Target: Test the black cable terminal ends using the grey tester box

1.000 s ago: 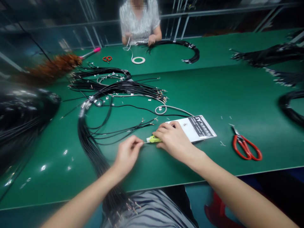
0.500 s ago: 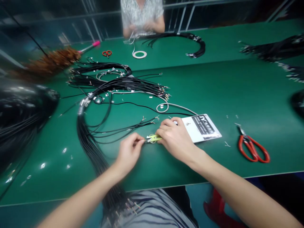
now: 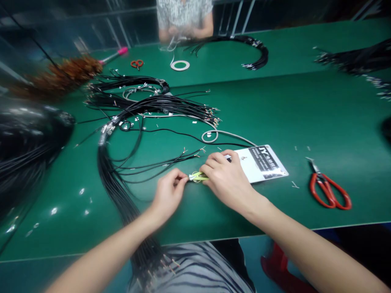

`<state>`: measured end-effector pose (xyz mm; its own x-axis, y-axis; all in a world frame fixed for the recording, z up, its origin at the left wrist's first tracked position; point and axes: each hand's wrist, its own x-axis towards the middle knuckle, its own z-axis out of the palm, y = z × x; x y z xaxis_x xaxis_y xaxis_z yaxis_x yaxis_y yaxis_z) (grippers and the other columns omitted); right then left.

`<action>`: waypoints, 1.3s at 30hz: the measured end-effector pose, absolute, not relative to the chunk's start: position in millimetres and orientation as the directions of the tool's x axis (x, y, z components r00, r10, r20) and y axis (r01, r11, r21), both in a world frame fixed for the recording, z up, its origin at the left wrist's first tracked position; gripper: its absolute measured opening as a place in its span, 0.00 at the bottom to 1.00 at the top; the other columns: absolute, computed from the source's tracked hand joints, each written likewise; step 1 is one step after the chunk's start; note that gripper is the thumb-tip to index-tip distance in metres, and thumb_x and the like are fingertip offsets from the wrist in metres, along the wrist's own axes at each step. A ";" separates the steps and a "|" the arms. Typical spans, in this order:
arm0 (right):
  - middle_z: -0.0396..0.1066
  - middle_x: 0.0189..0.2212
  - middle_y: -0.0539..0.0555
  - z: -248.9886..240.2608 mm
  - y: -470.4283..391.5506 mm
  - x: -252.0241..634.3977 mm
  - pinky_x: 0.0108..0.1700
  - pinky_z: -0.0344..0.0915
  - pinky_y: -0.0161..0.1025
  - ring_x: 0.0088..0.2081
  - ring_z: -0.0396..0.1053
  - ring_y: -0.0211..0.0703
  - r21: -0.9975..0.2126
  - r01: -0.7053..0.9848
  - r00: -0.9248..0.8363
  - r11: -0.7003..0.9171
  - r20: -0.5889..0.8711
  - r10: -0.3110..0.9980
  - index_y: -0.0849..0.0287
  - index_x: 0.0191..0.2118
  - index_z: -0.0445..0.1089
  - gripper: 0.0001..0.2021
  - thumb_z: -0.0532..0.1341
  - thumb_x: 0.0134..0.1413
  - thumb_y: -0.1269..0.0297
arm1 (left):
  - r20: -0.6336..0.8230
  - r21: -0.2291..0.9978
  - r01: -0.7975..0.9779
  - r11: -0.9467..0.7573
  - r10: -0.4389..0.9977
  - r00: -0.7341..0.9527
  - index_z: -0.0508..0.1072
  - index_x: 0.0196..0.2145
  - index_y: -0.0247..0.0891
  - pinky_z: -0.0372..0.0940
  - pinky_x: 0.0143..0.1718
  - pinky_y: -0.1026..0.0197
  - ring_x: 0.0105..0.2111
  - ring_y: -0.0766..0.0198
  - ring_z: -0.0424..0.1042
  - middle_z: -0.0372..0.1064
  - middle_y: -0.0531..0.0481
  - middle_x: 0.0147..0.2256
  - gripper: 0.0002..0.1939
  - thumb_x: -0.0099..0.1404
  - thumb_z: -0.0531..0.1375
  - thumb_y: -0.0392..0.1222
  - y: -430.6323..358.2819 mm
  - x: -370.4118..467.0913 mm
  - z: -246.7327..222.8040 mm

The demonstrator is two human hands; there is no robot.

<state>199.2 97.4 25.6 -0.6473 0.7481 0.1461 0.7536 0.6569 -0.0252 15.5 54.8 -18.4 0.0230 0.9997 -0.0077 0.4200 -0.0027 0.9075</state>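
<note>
My left hand point(image 3: 171, 191) is closed in a pinch at the end of a thin cable, most of it hidden by the fingertips. Right beside those fingertips is the tip of a yellow-green clip point(image 3: 200, 176) with a small white piece at its jaws. My right hand point(image 3: 224, 175) is wrapped round the clip's back end and covers it. Under and beyond that hand lies a white card-like plate point(image 3: 259, 165) with a black printed label. Several loose black cables point(image 3: 159, 167) with stripped ends lie just beyond my left hand.
A thick black cable bundle point(image 3: 114, 191) curves over the table's front edge at left. Red-handled cutters point(image 3: 330, 189) lie at right. Farther off are a tape roll point(image 3: 180, 65), red scissors point(image 3: 137, 64), a brown duster point(image 3: 73, 73) and a person point(image 3: 185, 20) across the table.
Both hands stay almost in place. The left fingertips have moved slightly right, closer to the clip's tip. The view has shifted a little.
</note>
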 end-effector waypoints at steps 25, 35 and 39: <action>0.80 0.43 0.50 -14.8 26.9 264.2 0.58 0.57 0.54 0.49 0.72 0.50 -0.273 0.860 -0.159 0.431 0.659 0.735 0.52 0.41 0.67 0.13 0.65 0.53 0.77 | 0.013 0.919 0.393 -0.011 1.000 -0.003 0.72 0.30 0.37 0.64 0.31 0.63 0.29 0.63 0.71 0.72 0.52 0.27 0.07 0.64 0.59 0.41 50.2 -2.7 -24.5; 0.73 0.53 0.59 -19.7 -8.1 252.9 0.55 0.63 0.57 0.55 0.67 0.54 -0.415 0.709 -0.246 0.570 0.612 0.751 0.55 0.51 0.66 0.19 0.62 0.54 0.78 | 0.308 0.912 0.289 -0.292 0.951 -0.009 0.55 0.58 0.40 0.67 0.47 0.55 0.45 0.59 0.71 0.68 0.43 0.46 0.28 0.62 0.60 0.40 90.5 -15.1 -7.4; 0.71 0.54 0.61 -35.2 -19.3 252.3 0.54 0.67 0.53 0.56 0.66 0.52 -0.468 0.680 -0.287 0.564 0.538 0.792 0.57 0.51 0.67 0.18 0.61 0.56 0.77 | 0.156 0.606 0.719 -0.341 0.937 0.314 0.52 0.63 0.42 0.57 0.57 0.41 0.59 0.45 0.60 0.60 0.36 0.59 0.38 0.59 0.65 0.41 85.6 -30.3 1.1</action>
<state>252.3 -19.3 -35.2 -0.2871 0.7924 0.5381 0.6803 0.5642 -0.4679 -30.3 85.6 1.1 0.3136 0.9367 0.1559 0.7187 -0.3415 0.6057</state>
